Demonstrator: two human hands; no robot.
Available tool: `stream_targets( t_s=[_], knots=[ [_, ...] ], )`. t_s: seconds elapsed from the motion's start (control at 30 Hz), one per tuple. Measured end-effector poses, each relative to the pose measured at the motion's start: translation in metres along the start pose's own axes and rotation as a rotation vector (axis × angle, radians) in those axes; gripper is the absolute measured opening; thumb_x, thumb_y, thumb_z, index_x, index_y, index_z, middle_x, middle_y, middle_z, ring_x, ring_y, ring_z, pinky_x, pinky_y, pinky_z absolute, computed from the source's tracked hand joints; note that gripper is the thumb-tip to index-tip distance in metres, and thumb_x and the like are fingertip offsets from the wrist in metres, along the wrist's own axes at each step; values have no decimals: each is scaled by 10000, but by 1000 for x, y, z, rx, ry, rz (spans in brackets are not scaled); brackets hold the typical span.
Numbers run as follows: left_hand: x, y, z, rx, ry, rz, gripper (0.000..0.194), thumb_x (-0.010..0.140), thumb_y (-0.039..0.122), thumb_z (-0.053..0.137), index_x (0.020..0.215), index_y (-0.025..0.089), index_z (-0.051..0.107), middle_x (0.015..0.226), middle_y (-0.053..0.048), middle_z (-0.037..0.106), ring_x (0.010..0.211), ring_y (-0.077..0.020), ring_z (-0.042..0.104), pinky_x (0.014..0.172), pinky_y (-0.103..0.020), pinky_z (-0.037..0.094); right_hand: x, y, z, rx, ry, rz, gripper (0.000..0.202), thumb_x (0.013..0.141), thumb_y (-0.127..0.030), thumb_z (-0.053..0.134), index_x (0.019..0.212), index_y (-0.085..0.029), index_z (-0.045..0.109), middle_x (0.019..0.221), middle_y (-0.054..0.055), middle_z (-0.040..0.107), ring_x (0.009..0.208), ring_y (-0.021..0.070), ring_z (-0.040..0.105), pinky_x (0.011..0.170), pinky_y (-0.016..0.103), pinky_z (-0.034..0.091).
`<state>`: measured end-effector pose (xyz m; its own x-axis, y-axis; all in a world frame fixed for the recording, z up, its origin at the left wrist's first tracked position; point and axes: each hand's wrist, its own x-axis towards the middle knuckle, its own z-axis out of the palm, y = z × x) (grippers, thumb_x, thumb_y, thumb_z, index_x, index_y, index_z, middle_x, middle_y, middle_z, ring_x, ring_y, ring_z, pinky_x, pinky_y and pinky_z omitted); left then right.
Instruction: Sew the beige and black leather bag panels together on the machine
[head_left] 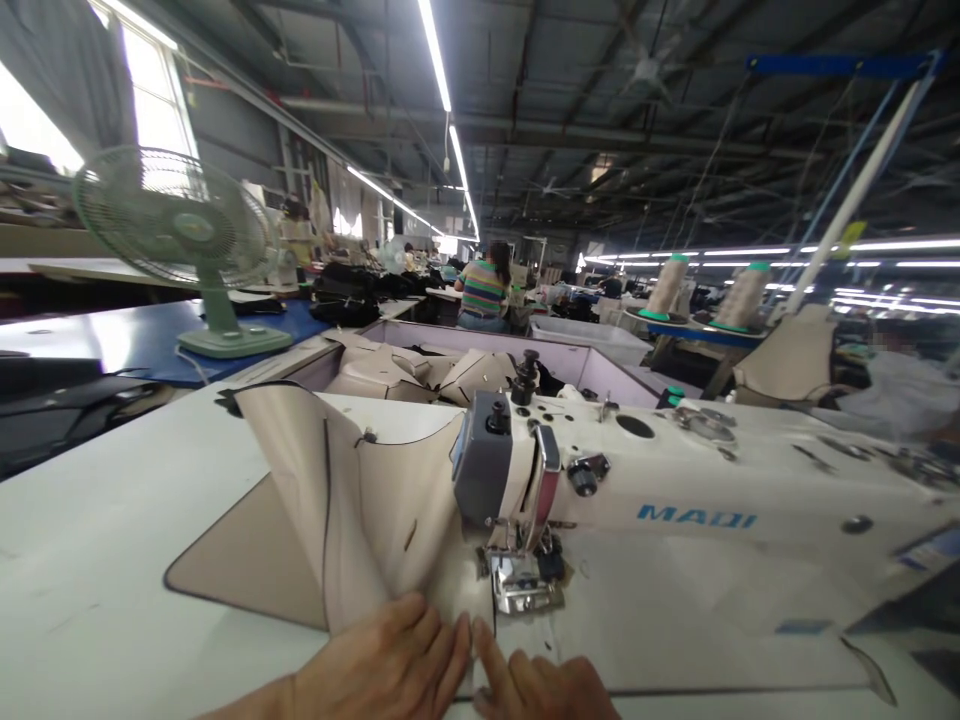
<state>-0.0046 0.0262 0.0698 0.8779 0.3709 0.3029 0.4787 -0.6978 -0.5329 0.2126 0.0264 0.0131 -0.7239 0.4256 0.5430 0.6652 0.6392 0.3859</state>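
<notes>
A beige leather-like panel (405,490) with dark edging lies folded and bunched on the left of the sewing machine (697,480). Its edge runs to the metal presser foot (525,585). My left hand (390,655) is closed on the panel in front of the foot, fingers together. Beside it, my right hand (536,685) has the index finger against the panel's edge and the other fingers curled. The fingertips of both hands nearly meet. What lies under my palms is hidden.
Behind the machine is a lilac-walled bin (622,375) with more beige pieces (382,365). A green fan (187,230) stands on the blue table (112,335) at left. Thread cones (667,285) are at right. A person in a striped top (484,290) is farther back.
</notes>
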Motion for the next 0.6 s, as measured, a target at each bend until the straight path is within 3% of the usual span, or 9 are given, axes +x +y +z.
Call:
stream_targets(
  t_s=[0.23,0.43,0.6],
  knots=[
    [6,-9,13,17,-4,3,346,866,252,631,1163,90,564,846,-32,682,683,-153,573,599,-325,348,6,8,4,65,-61,43,372,1041,-355,356,1239,-75,498,559,-29,544,400,123,511,326,297,225],
    [9,-19,17,-2,-17,-30,322,873,211,623,1170,102,559,814,-26,656,673,-168,560,619,-322,340,7,16,8,80,-137,29,380,1044,-288,315,1294,-36,448,603,-20,577,411,142,558,318,347,201],
    [12,-27,21,3,-53,-38,326,855,175,630,1162,98,555,831,-19,662,686,-178,564,621,-324,353,6,19,12,135,-119,56,381,1043,-283,325,1302,-36,457,646,-5,613,442,130,583,322,337,228]
  ],
)
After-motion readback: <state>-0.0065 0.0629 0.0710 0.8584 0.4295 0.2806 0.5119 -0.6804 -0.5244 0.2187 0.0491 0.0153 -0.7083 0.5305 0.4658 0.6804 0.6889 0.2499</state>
